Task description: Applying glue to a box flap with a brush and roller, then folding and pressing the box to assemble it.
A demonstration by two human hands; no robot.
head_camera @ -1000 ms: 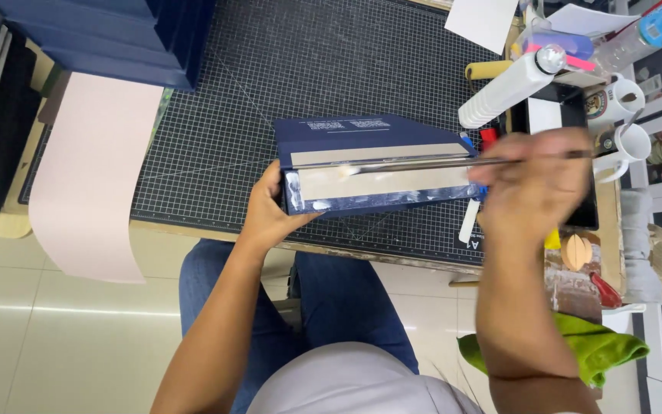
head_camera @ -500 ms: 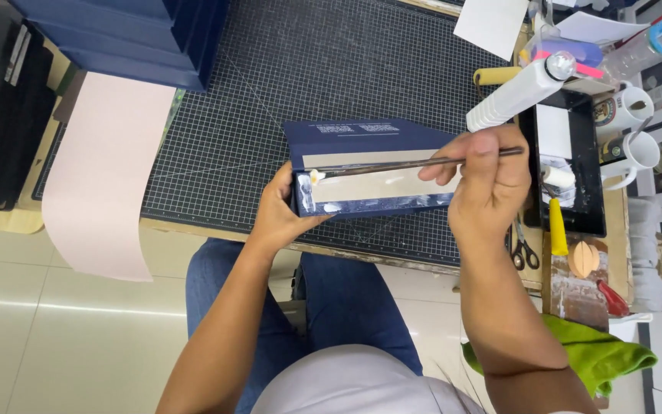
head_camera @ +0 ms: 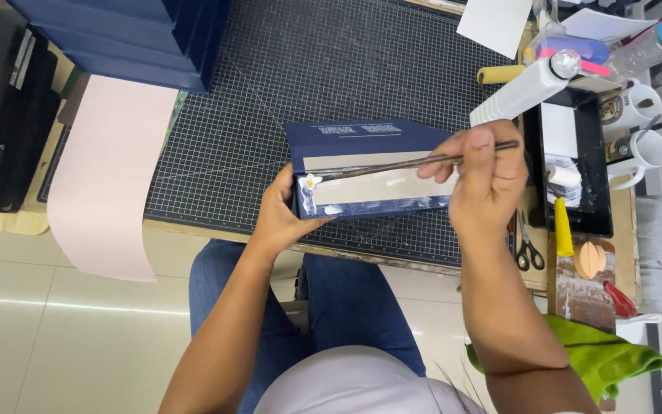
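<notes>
Fingers pinch a thin brush; left hand grips the blue box.

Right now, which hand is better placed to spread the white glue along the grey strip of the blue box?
Right hand: it holds the thin long brush, tip at the glue. The left hand steadies the box's end.

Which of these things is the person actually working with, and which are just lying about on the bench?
In use:
- left hand steadying the navy box
- right hand holding the long brush
- cutting mat underneath

Lying about:
- scissors
- black tray
- two mugs
- pink paper sheet
- green cloth
</notes>
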